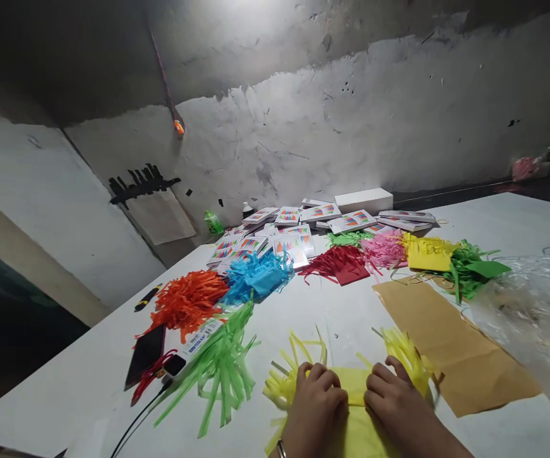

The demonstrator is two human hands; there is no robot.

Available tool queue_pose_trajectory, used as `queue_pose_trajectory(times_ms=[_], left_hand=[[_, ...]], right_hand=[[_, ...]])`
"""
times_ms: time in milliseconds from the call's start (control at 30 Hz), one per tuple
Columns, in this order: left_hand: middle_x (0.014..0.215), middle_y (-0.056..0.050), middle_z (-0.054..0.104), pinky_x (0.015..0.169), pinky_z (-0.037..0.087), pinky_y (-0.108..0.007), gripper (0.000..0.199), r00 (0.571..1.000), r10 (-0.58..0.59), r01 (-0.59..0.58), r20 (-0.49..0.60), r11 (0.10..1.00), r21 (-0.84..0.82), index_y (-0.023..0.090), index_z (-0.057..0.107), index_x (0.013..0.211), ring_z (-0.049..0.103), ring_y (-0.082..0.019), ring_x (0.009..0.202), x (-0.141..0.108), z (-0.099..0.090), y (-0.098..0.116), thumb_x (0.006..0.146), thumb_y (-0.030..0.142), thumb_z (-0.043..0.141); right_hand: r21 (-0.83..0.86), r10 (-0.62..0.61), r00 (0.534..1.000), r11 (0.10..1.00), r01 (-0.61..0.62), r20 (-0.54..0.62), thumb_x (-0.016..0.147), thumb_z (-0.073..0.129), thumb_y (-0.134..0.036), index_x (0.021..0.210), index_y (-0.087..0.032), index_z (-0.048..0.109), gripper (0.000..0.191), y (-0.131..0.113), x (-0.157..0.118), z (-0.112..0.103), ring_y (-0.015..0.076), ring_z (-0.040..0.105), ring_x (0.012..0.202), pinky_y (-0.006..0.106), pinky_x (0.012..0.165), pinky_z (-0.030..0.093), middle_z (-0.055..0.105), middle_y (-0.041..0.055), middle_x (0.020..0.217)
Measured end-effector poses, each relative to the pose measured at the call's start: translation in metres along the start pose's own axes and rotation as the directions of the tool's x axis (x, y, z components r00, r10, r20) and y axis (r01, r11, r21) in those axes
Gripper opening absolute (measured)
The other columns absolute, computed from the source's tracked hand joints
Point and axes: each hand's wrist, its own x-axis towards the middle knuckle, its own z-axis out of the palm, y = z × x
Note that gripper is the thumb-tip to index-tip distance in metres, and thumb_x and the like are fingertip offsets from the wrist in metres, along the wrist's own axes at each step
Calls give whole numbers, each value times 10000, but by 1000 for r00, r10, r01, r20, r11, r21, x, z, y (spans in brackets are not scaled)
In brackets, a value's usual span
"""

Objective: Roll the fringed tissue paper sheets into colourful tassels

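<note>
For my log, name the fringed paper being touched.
The front yellow fringed paper, under the left hand and right hand; the farther yellow bundle and others lie untouched.

No lettering is legible. Blue characters mark the slim white rectangular block (203,337) on the desk (84,375), too small to read; fine print on the flat white boxes with multicoloured printed patterns (352,221) is likewise unresolved.
</note>
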Motion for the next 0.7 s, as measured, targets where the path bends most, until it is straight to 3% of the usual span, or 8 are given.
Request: queue_pose_trajectory(times_ms=[100, 233, 367, 567, 700], left_hand=[[798, 44, 688, 900, 356, -380, 145, 997, 66, -65, -36, 998, 10, 240, 661, 731, 583, -157, 822, -5, 0, -4, 871, 206, 677], [861, 22, 683, 915, 367, -383, 102, 994, 62, -66, -94, 997, -35, 217, 634, 807, 580, -164, 846, -12, -1, -1, 849, 130, 666], [889, 7, 673, 894, 382, -396, 128, 995, 4, -13, -103, 996, -85, 215, 619, 820, 583, -177, 860, -16, -3, 4, 852, 95, 647], [899, -13, 653, 844, 428, -368, 156, 989, -136, 120, -52, 963, -242, 212, 613, 760, 589, -196, 893, -16, -5, 6, 792, 92, 709], [900, -22, 662, 857, 440, -393, 133, 990, -142, 130, -24, 953, -275, 219, 638, 775, 596, -213, 909, -16, -10, 7, 779, 104, 707]], right_hand=[[-6, 12, 999, 1000, -12, 34, 744, 761, -212, 671, -264, 538, 240, -6, 6, 2, 176, 575, 738, 406, 939, 318, 627, -81, 692], [17, -35, 997, 999, 34, 71, 783, 720, -155, 661, -244, 537, 237, -12, 8, 7, 155, 553, 671, 357, 844, 364, 620, -70, 671], [69, -23, 993, 998, 15, 114, 796, 700, -154, 711, -244, 565, 183, -10, 3, 3, 153, 560, 691, 325, 823, 383, 627, -59, 713], [213, 87, 970, 968, -137, 228, 902, 557, -161, 768, -246, 605, 165, -5, -5, -8, 165, 571, 778, 337, 864, 376, 640, -28, 793], [240, 110, 961, 955, -173, 255, 910, 530, -172, 766, -237, 616, 180, -5, -6, -6, 183, 566, 797, 358, 848, 373, 637, -6, 800]])
